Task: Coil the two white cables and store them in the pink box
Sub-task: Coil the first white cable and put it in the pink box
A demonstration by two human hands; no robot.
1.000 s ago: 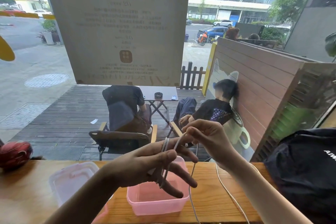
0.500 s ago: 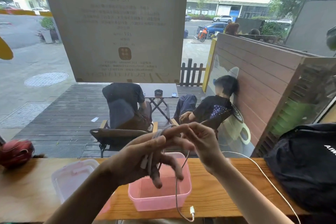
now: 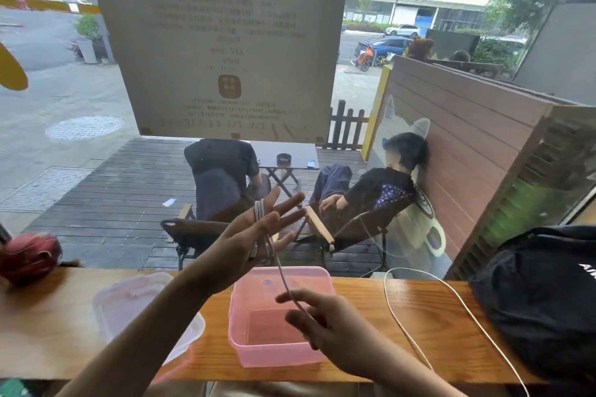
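My left hand (image 3: 250,240) is raised above the counter, fingers spread, with several turns of a white cable (image 3: 259,214) wound around them. The cable's free strand runs down to my right hand (image 3: 322,325), which pinches it over the open pink box (image 3: 277,354). The box stands on the wooden counter (image 3: 425,306) and looks empty. A second white cable (image 3: 451,293) lies in a loop on the counter to the right of the box.
A translucent lid (image 3: 135,303) lies left of the box. A black bag (image 3: 541,293) fills the counter's right end and a red object (image 3: 29,256) sits at its left end. A window directly behind the counter shows people seated outside.
My right hand has dropped from beside the left hand's fingertips to low over the box, pulling the strand down. My left hand has opened its fingers and tilted upward with the coil.
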